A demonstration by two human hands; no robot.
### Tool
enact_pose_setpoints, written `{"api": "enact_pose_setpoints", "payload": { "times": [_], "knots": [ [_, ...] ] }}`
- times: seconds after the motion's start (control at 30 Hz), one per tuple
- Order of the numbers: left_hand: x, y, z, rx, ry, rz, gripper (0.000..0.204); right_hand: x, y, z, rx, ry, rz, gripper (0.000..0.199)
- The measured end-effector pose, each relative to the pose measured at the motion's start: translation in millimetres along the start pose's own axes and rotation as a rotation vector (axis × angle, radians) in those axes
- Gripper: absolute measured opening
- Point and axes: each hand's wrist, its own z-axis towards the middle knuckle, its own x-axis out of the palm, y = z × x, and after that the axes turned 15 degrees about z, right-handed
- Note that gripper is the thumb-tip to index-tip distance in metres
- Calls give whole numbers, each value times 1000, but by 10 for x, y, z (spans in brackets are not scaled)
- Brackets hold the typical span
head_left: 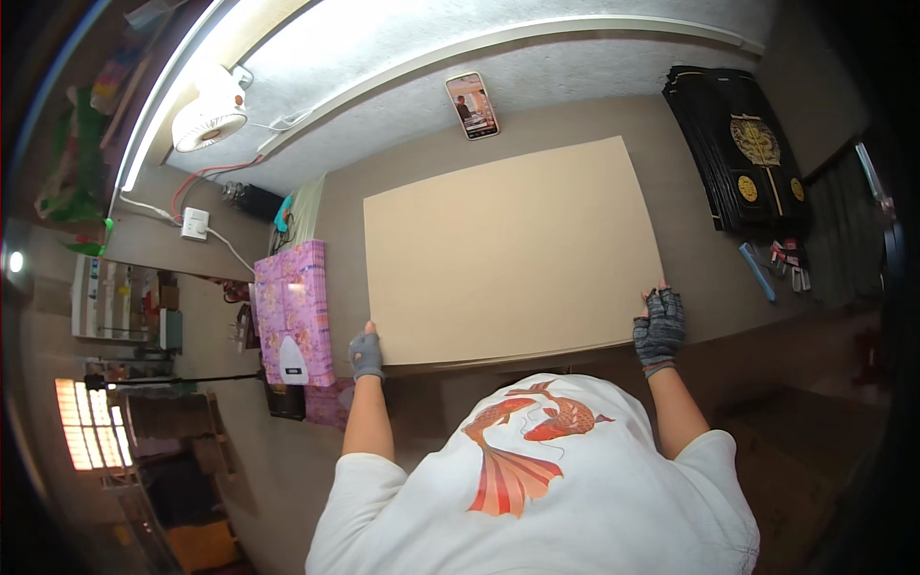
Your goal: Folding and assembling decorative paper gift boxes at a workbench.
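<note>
A large tan cardboard sheet [508, 249] lies flat on the brown table [690, 278], on top of a thin stack of similar sheets. My left hand [365, 352], in a grey fingerless glove, grips the sheet's near left corner. My right hand [659, 328], gloved the same way, holds the near right corner. Both hands sit at the table's front edge, just ahead of my white shirt with an orange fish print.
A pink patterned box [292, 311] stands left of the sheet. A phone [472, 105] lies at the back edge. A stack of black printed items [747, 158] sits at the right, with a blue tool [756, 271] and small pieces beside it. A white fan [209, 120] hangs far left.
</note>
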Motion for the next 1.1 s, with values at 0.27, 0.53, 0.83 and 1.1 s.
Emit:
{"api": "enact_pose_setpoints", "payload": {
  "times": [0.27, 0.53, 0.83, 1.1],
  "knots": [
    [44, 12, 20, -29, -25, 39, 52, -2, 2, 0, 11, 22, 13, 34],
    [16, -6, -1, -17, 7, -13, 55, 13, 9, -10, 79, 24, 44, 35],
    [-25, -103, -29, -63, -29, 52, 53, -6, -17, 42, 65, 65, 32, 37],
    [65, 250, 206, 10, 85, 134, 56, -244, 250, 315, 165, 270, 10, 45]
  ]
}}
